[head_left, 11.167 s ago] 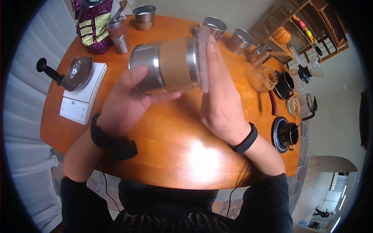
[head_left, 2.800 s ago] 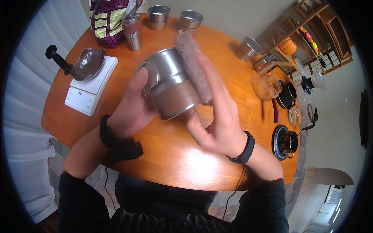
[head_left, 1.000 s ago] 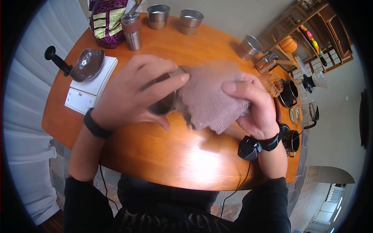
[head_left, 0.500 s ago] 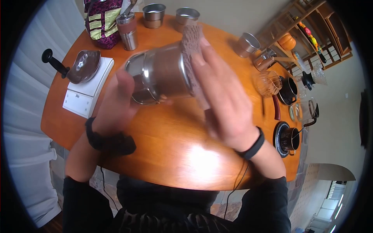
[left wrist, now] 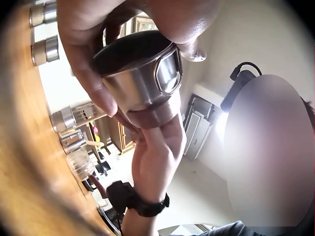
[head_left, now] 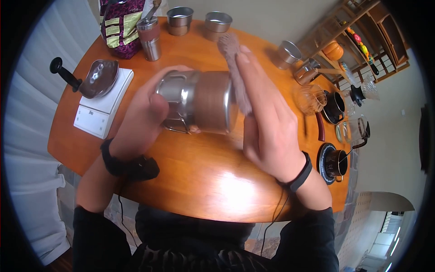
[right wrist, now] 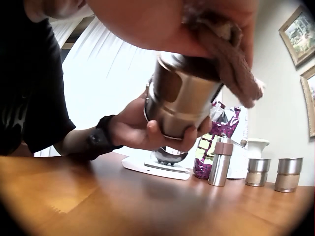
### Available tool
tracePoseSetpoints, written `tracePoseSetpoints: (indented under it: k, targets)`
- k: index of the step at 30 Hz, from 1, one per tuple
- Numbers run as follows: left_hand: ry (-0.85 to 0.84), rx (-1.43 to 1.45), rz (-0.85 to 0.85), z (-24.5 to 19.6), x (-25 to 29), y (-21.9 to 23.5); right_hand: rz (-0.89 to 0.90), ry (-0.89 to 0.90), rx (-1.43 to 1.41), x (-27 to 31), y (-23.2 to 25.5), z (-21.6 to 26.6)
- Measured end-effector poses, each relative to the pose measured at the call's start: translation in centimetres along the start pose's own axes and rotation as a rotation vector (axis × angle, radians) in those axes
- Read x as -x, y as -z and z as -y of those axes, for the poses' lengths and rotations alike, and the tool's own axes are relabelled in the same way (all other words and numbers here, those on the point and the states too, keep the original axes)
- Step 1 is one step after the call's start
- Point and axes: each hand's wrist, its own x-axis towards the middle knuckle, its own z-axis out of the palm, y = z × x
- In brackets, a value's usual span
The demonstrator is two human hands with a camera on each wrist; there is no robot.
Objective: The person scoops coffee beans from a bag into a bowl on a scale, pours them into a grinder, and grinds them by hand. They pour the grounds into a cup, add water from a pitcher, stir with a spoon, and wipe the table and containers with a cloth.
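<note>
A steel cup (head_left: 210, 97) with a brown band lies on its side in the air above the table. My left hand (head_left: 138, 113) grips it near the mouth, thumb on the near side and fingers round behind. Its wire handle shows in the left wrist view on the cup's side (left wrist: 135, 88). My right hand (head_left: 272, 118) lies along the cup's base end with straight fingers, pressing a greyish-mauve cloth (head_left: 238, 75) towards it. In the right wrist view the bunched cloth (right wrist: 238, 76) hangs out under that hand. The cup's inside is dark.
Along the back stand a purple bag (head_left: 120, 31), a hand grinder (head_left: 151, 45) and steel cups (head_left: 180, 25). A white scale (head_left: 96, 117) bearing a brown dish (head_left: 100, 78) is at left. Glass server (head_left: 309, 99) and black cup (head_left: 336, 163) line the right.
A second ago my right hand held the cloth spread out beside the cup; now it is flat against the base. Since the oldest frame, one back cup stands elsewhere, and the held cup shows a handle.
</note>
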Motion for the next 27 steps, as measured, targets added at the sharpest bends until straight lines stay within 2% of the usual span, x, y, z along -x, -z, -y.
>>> tracePoseSetpoints:
  k: [1, 2, 3, 6, 9, 10, 13, 14, 17, 18, 21, 23, 27]
  targets:
    - [-0.016, -0.019, -0.002, -0.1, -0.1, -0.5, 0.048, -0.058, -0.004, 0.1, 0.3, -0.1]
    - [-0.025, 0.043, -0.131, -0.1, 0.2, -1.1, 0.127, -0.116, -0.026, 0.5, 0.4, 0.0]
    - [-0.059, -0.018, -0.159, -0.5, -0.1, -1.0, 0.204, -0.175, -0.048, 0.9, 0.4, 0.2]
    - [-0.154, -0.137, -0.239, -1.6, -1.3, 1.0, 0.285, -0.115, -0.21, 2.5, -0.1, 2.1]
    - [-0.185, -0.29, -0.285, -1.0, -2.0, 2.0, 0.33, -0.095, -0.32, 3.3, 1.7, 3.8]
    - [-0.133, -0.325, -0.267, -1.3, -1.8, 1.7, 0.331, -0.099, -0.341, 3.5, 2.4, 3.9]
    - [-0.173, -0.446, -0.135, -0.4, -2.1, 0.2, 0.498, -0.385, -0.641, 5.9, 5.8, 1.8]
    - [-0.086, -0.394, -0.144, -0.5, -2.2, -1.0, 0.595, -0.617, -0.795, 6.4, 7.2, 1.2]
    - [-0.142, -0.75, -0.079, 0.4, -4.5, -1.7, 0.472, -0.843, -1.113, 10.6, 8.3, -0.5]
    - [-0.123, -0.854, -0.03, 0.2, -5.6, -2.2, 0.531, -0.902, -1.191, 11.8, 8.6, -1.4]
    - [-0.25, -1.135, 0.1, -0.1, -10.4, -3.4, 0.572, -1.01, -1.396, 15.1, 8.8, -3.2]
    - [-0.348, -1.245, 0.164, 0.7, -14.7, -3.3, 0.538, -1.0, -1.408, 15.7, 9.4, -3.1]
    - [-0.277, -1.516, 0.205, 1.5, -22.6, -5.3, 0.515, -0.935, -1.497, 16.7, 9.2, -2.5]
